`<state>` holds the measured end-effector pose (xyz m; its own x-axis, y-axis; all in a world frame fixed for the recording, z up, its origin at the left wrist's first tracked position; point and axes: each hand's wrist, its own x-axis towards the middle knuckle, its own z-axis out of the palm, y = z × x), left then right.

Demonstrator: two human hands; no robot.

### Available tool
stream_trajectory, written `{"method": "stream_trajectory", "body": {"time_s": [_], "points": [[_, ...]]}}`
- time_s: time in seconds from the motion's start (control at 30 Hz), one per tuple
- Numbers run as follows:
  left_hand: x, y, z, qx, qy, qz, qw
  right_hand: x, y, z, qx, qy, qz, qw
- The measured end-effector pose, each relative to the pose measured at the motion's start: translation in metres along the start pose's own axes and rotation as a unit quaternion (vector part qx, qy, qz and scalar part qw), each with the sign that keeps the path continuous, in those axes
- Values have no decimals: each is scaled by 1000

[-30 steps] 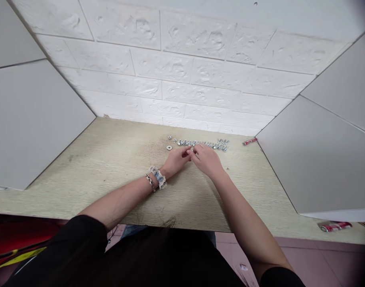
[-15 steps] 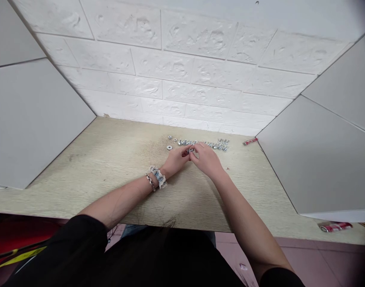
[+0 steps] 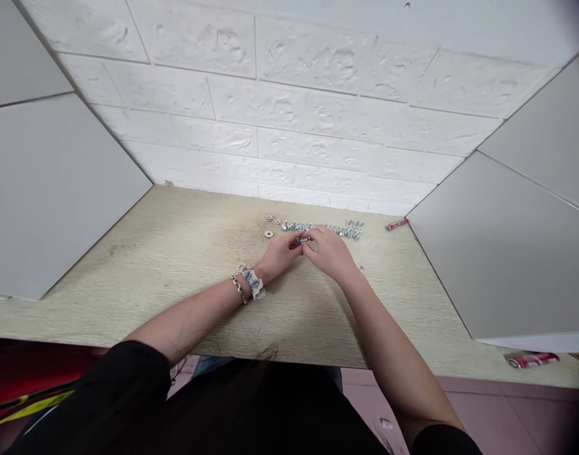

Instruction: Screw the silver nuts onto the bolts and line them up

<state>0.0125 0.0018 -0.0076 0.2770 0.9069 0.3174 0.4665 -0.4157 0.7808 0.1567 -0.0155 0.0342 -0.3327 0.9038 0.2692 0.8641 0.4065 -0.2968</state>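
Observation:
Between the fingertips of both hands is a small silvery bolt [image 3: 303, 240], partly covered by the fingers. My left hand [image 3: 279, 254] pinches its left end, while the fingers of my right hand [image 3: 329, 251] close on its right side. Just beyond the hands runs a row of bolts [image 3: 293, 226], some of them hidden behind my right hand. To the left of the row lie a flat washer [image 3: 269, 234], a nut [image 3: 270, 218] and another small nut [image 3: 278, 222]. A few screws [image 3: 354, 224] sit behind the row's right end.
The wooden tabletop [image 3: 176, 253] ends at a white brick-patterned wall [image 3: 280, 101]. Grey panels [image 3: 57, 196] stand at left and right. One red battery [image 3: 396, 224] lies by the right panel; another red battery [image 3: 533, 360] is near the front right edge.
My hands stay together at nearly the same spot, with the fingers of my right hand shifted slightly around the bolt. The loose pieces on the table have not moved.

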Motion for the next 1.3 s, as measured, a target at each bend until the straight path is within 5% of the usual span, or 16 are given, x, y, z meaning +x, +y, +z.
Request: {"method": "stream_trajectory", "body": {"time_s": [0.97, 1.3], "points": [[-1, 0, 0, -5, -4, 6, 1000, 0, -3, 3, -99, 10, 19, 995], [0, 1, -1, -6, 2, -5, 1000, 0, -3, 0, -16, -11, 10, 1000]]}}
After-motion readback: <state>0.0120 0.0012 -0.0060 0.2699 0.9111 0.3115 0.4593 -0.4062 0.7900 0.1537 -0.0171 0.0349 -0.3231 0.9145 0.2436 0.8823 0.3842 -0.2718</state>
